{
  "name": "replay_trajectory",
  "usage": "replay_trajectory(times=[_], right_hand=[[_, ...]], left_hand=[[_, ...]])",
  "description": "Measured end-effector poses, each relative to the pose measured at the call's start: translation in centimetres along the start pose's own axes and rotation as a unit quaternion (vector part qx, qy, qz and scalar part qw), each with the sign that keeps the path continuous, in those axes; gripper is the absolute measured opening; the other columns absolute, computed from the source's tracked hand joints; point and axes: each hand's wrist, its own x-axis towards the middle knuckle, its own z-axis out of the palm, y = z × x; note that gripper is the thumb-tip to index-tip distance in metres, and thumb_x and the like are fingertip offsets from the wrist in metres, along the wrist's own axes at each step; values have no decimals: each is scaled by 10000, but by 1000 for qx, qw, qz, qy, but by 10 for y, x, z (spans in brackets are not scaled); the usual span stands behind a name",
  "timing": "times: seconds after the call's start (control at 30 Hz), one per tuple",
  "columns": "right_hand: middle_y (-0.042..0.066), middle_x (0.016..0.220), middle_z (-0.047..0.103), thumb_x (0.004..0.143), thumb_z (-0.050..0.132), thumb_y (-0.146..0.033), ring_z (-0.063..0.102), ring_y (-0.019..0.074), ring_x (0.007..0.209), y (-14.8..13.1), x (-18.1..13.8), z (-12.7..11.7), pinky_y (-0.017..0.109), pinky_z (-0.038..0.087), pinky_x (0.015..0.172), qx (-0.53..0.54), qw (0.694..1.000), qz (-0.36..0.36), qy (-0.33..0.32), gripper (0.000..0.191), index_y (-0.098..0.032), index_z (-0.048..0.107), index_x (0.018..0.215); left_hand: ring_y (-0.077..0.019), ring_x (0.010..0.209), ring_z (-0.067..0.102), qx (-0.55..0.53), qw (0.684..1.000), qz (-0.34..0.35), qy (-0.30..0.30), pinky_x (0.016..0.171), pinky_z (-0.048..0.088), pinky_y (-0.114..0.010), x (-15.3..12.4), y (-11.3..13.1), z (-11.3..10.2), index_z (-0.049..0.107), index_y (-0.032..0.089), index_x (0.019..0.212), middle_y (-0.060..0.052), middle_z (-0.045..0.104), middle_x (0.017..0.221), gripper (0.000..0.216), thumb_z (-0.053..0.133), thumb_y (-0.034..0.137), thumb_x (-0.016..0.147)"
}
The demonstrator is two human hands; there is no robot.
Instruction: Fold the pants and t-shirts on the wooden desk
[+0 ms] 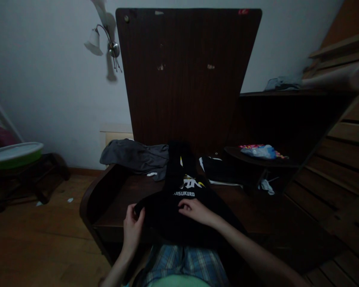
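Observation:
A black shirt (167, 223) with a white and yellow print lies spread over the dark wooden desktop and hangs over its front edge toward my lap. At its left side, my left hand (133, 221) pinches a corner of the black cloth between thumb and fingers. My right hand (194, 210) is over the middle of the shirt, just below the printed letters, with its fingers curled together. Whether cloth is caught in the right fingers is too dark to make out. A grey garment (137, 155) lies behind the shirt on the left.
Folded dark clothes (219, 169) lie right of the shirt. A tall brown panel (185, 79) rises behind the desktop (116, 207). Shelves at right hold a plastic bag (259, 151). A green basin (18, 155) sits on a low stand at left. A lamp (94, 42) hangs on the wall.

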Motion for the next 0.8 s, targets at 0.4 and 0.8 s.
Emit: replay_trajectory(times=[0.4, 0.8], right_hand=[[-11, 711, 552, 626, 581, -163, 537, 113, 607, 28, 115, -23, 207, 424, 489, 267, 900, 230, 255, 192, -207, 512, 800], [-51, 585, 482, 564, 523, -72, 481, 107, 567, 49, 144, -31, 219, 387, 546, 232, 910, 189, 286, 130, -182, 475, 612]], left_hand=[[-145, 666, 529, 85, 938, 180, -284, 620, 397, -236, -20, 47, 9, 474, 199, 795, 4, 551, 724, 171, 432, 146, 638], [-243, 977, 480, 236, 821, 344, -391, 849, 372, -382, -52, 33, 52, 414, 186, 1112, -86, 523, 1054, 485, 527, 145, 642]])
